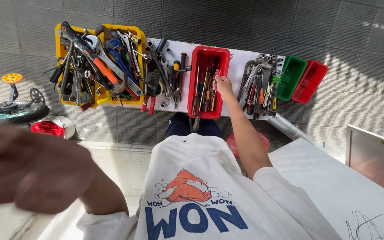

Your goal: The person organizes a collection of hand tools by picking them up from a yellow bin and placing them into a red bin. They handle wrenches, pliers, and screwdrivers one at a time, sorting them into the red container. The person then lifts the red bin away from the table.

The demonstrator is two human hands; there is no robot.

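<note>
Head view looks straight down on a grey tiled floor [356, 40], where sunlight makes striped shadows at the right side. On this floor stands a narrow white bench [236, 66], and all the tools lie on it.

At the left end of the bench sits a yellow tray [61, 33], heaped with wrenches and pliers. Beside it a loose pile of sockets and screwdrivers [163, 75] lies directly on the white top. In the middle stands a red bin [205, 51] with screwdrivers inside. Further right there is a grey heap of wrenches [258, 86], then an empty green bin [292, 75] and an empty red bin [310, 82], these two touching each other.

My right hand [223, 86] reaches over the right wall of the middle red bin. Its fingers are pressed together and pinch a small red-handled tool [216, 74] just above the bin.

My left hand [27, 169] is raised near the camera, blurred, with the fingers loosely spread and holding nothing.

At the far left a small bicycle [10, 109] lies on the floor. A white board [334, 186] is at my right side.
</note>
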